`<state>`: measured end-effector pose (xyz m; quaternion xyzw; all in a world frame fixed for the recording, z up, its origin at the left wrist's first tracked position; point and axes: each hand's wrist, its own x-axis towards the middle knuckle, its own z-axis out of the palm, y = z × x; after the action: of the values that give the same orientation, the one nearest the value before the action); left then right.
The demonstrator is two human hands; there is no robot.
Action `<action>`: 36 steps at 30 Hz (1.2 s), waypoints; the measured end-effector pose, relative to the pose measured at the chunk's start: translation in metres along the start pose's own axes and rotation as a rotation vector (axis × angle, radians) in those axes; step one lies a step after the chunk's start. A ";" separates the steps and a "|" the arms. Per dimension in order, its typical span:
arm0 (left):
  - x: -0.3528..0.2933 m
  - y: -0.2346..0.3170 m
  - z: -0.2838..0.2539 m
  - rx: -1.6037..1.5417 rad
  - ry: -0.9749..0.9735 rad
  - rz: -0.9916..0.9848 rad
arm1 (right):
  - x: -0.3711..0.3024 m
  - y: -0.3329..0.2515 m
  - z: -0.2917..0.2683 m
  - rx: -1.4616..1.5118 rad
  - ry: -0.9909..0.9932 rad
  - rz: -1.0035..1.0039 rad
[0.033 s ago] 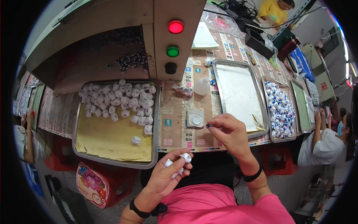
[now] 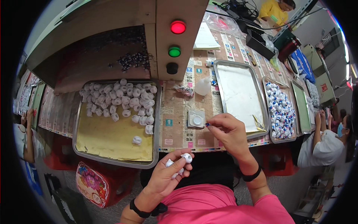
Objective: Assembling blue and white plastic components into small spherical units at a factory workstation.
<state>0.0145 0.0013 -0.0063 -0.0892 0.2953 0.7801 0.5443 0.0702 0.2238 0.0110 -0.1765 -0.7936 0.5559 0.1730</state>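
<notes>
Low in front of me, my left hand (image 2: 169, 168) is closed around a few small white hollow plastic pieces, with one white piece (image 2: 187, 158) held up between thumb and fingers. My right hand (image 2: 230, 130) pinches a tiny dark blue and red piece (image 2: 208, 125) at its fingertips, over the table's front part. Just left of those fingertips lies a small square pad with a round pale dish (image 2: 196, 119). To the left, a metal tray (image 2: 112, 158) with a yellow lining holds many more white pieces (image 2: 119, 95), heaped toward its back, with one alone near the front.
A white-lined metal tray (image 2: 238, 89) lies to the right, beside a tray of blue-and-white pieces (image 2: 279, 112). A white squeeze bottle (image 2: 203, 86) stands behind the pad. A machine housing (image 2: 179, 9) with red and green lights rises at the back left. Other people sit nearby.
</notes>
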 end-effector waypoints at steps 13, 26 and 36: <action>-0.001 0.000 -0.005 -0.031 -0.039 -0.051 | 0.018 0.000 0.024 -0.549 0.026 -0.261; 0.010 -0.005 -0.001 -0.032 0.016 0.017 | -0.027 -0.039 0.014 -0.138 -0.110 -0.089; 0.011 -0.007 0.002 0.039 0.025 0.007 | -0.041 -0.034 0.014 -0.013 -0.192 -0.051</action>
<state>0.0167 0.0127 -0.0119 -0.0873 0.3177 0.7749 0.5395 0.0963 0.1825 0.0358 -0.1032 -0.8145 0.5603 0.1091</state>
